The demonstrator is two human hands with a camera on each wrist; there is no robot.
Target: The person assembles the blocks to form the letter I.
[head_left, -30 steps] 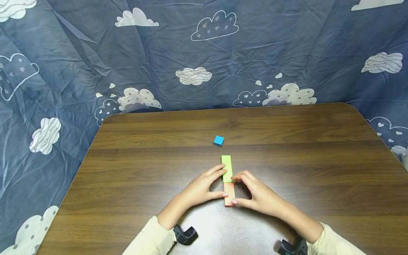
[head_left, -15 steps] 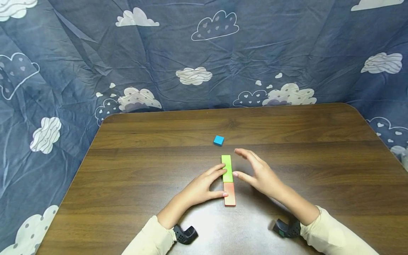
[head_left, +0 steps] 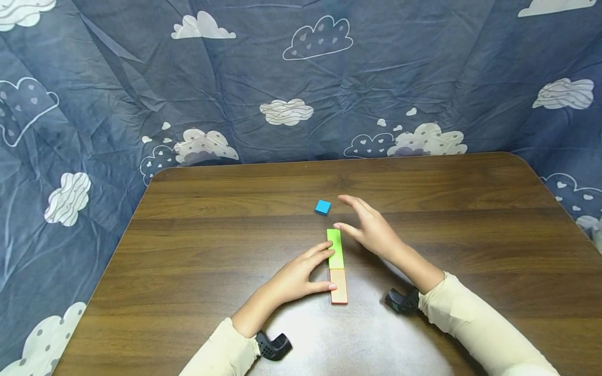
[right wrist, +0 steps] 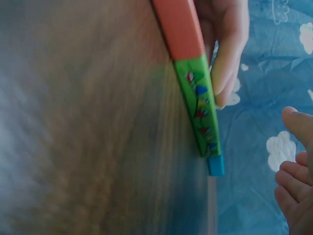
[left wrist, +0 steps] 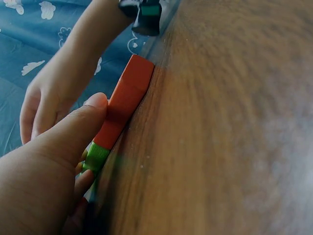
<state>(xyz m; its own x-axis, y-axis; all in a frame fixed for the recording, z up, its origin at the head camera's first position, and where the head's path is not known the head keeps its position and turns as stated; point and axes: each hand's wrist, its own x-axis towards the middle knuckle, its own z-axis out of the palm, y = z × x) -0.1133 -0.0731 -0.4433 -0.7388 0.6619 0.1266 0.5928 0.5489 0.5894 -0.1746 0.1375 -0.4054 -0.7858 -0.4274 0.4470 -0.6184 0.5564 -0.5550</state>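
Two oblong blocks lie end to end in a line on the wooden table, a green block (head_left: 336,261) at the far end and a red block (head_left: 339,296) nearer. My left hand (head_left: 293,277) lies along their left side, fingertips resting on the green block and the thumb touching the red block (left wrist: 128,98). Small colored flag pictures mark the side of the green block (right wrist: 193,98) in the right wrist view. Beyond the line sits a small blue block (head_left: 323,207). To its right hovers my right hand (head_left: 376,230), thumb and fingers spread, holding nothing.
The brown wooden table (head_left: 211,224) reaches back to a blue cloud-patterned cloth (head_left: 249,78) hung behind it. Black wrist devices sit at the left cuff (head_left: 274,347) and the right cuff (head_left: 402,301).
My right hand has left the side of the red and green blocks and moved away from me toward the blue block, its fingers spreading. The left hand and all blocks stay put.
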